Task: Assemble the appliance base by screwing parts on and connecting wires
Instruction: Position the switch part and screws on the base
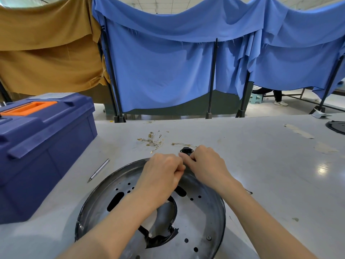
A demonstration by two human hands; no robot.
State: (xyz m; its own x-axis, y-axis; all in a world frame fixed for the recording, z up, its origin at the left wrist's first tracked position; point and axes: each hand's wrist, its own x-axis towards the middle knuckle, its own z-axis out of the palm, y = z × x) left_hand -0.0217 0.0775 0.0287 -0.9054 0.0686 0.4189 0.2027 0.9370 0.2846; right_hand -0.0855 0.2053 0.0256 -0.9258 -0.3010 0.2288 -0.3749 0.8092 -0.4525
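A round dark metal appliance base (203, 215) with several holes and slots lies on the table in front of me. Both hands meet over its far rim. My left hand (160, 171) has its fingers curled, pinching something small that I cannot make out. My right hand (203, 161) grips a black socket part (185, 150) just beyond the rim, its fingers curled round it. A thin wire with gold terminals (180, 143) runs from that part. A heap of loose wires with gold terminals (154, 141) lies farther back.
A blue toolbox (43, 146) with an orange handle stands at the left. A silver screwdriver (99, 170) lies between it and the base. Another dark round part (337, 127) sits at the far right edge. Blue and tan cloths hang behind the table.
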